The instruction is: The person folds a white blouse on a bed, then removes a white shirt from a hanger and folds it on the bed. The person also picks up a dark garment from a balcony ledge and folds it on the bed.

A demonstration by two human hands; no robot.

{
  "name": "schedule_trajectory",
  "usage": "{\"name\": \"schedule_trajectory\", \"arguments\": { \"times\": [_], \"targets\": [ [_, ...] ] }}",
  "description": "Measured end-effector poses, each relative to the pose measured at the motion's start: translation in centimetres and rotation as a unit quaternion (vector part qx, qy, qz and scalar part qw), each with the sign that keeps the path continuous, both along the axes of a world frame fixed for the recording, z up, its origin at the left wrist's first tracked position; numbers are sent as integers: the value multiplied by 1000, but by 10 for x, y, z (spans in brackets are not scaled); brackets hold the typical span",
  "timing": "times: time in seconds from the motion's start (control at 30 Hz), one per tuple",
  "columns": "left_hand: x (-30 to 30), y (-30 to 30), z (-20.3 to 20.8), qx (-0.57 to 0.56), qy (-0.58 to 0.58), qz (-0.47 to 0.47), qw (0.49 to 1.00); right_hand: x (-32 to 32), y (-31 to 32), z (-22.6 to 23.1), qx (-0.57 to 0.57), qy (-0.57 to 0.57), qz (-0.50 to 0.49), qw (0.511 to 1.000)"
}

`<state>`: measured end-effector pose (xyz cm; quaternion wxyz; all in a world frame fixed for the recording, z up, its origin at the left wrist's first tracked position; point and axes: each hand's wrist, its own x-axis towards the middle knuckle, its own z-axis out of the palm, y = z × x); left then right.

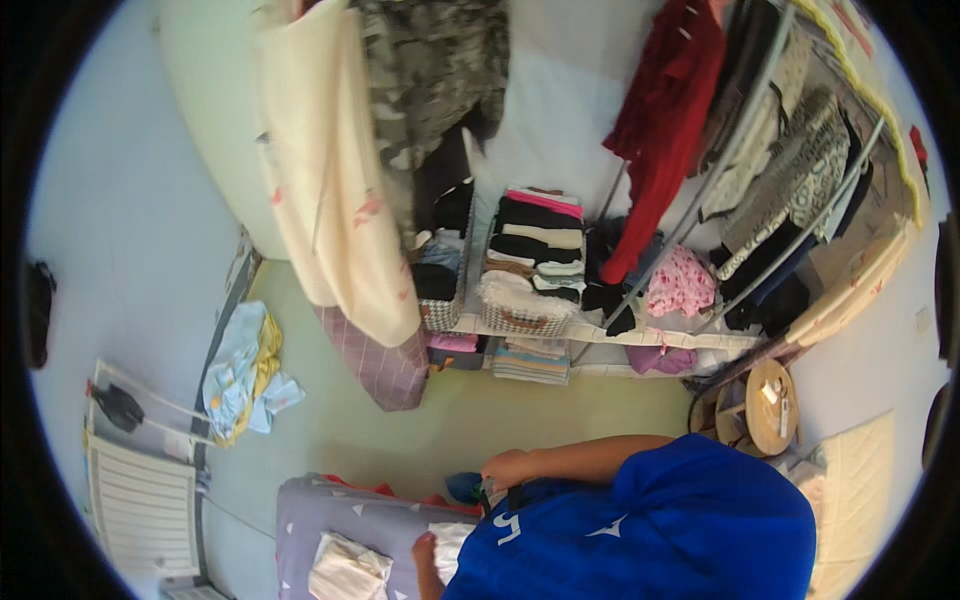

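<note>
My right arm, in a blue short sleeve, reaches leftward, and my right hand (510, 468) is curled near the front of my blue shirt (690, 520). A small dark blue item (463, 487) lies beside its fingers; what it grips, if anything, is hidden. Lower down, my left hand (426, 548) is closed beside a white cloth (450, 546); its contents do not show. Both hands are over a bed with a grey-purple sheet (305, 515) patterned with white triangles. A folded cream garment (348, 568) lies on this sheet, left of my left hand.
Ahead, an open wardrobe holds hanging clothes, including a red garment (665, 130) and a cream cover (335, 190). A basket of folded clothes (530, 300) sits on its shelf. A round wooden table (771, 408) stands right. A clothes heap (245, 375) and white radiator (145, 500) are left.
</note>
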<state>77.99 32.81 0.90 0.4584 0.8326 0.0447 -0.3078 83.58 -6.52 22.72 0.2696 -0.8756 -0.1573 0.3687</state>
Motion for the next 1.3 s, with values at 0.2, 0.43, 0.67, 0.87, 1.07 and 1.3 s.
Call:
{"name": "schedule_trajectory", "arguments": {
  "times": [0.2,0.43,0.67,0.87,1.07,1.3],
  "targets": [
    [-29,-105,65,-49,-34,-184,981,-71,-124,18,-20,31,-135,990],
    [-23,-177,111,-4,275,85,958,-235,-270,-26,-100,123,-282,946],
    [33,-258,117,13,-343,-566,749,-343,-309,-18,-132,230,-392,881],
    [102,-346,127,33,-93,-598,795,-346,-290,-64,-33,94,-586,804],
    [216,-414,57,-68,152,-292,942,-350,-269,-44,-21,89,-705,703],
    [230,-515,48,-62,75,-414,905,-397,-271,-60,-47,164,-772,612]
  ]
}}
